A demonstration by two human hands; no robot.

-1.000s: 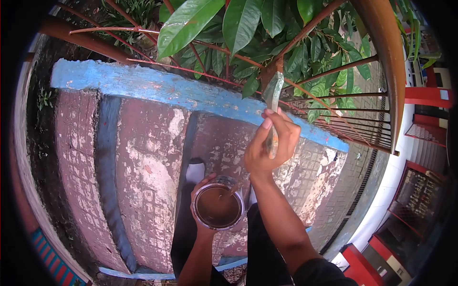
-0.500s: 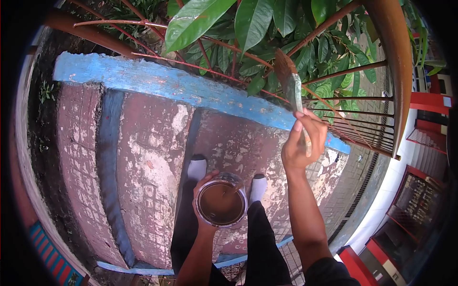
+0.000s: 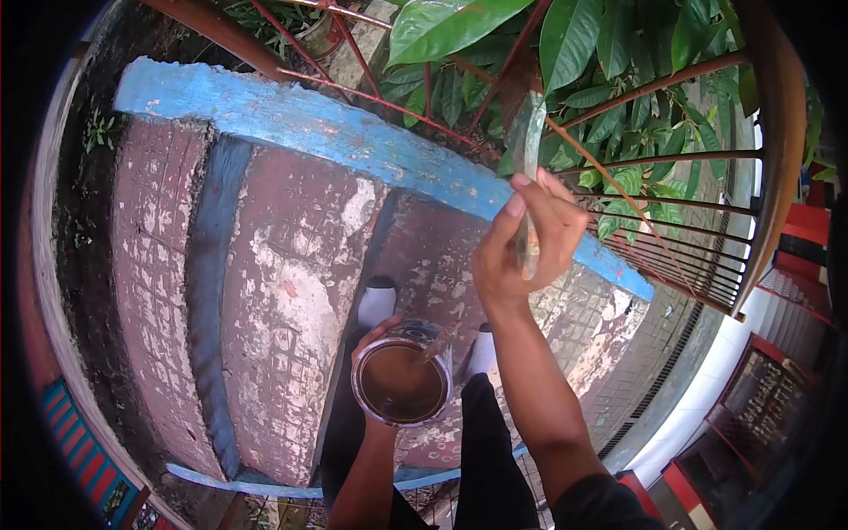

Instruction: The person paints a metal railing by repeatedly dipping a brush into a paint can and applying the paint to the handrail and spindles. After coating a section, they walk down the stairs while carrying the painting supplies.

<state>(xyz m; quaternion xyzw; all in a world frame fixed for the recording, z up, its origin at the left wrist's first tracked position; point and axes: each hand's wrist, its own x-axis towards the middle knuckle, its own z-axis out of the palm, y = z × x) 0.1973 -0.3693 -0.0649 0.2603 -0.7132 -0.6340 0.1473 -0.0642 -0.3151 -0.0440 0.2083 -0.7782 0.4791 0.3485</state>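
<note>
Down in front of me, my left hand (image 3: 374, 337) is wrapped round the side of a paint can (image 3: 443, 389). Brown paint (image 3: 397, 375) fills the can, and a thin stick (image 3: 435, 346) leans in it. Farther out, my right hand (image 3: 533, 231) grips a paintbrush (image 3: 530, 128) by its worn, paint-smeared handle. The brush points away from me, its dark brown bristles up among the thin rods of a metal fence (image 3: 609, 93). Leaves partly cover the bristle end.
Broad green leaves (image 3: 468, 31) hang through the fence. A thick brown rail (image 3: 777, 177) curves down the right side. A blue-edged ledge (image 3: 291, 115) crosses before me. My feet in pale socks (image 3: 377, 305) stand on worn, peeling maroon steps (image 3: 300, 291).
My right hand has moved left with the brush, which now stands more upright among the fence rods. The camera view has shifted slightly. My left hand still holds the can.
</note>
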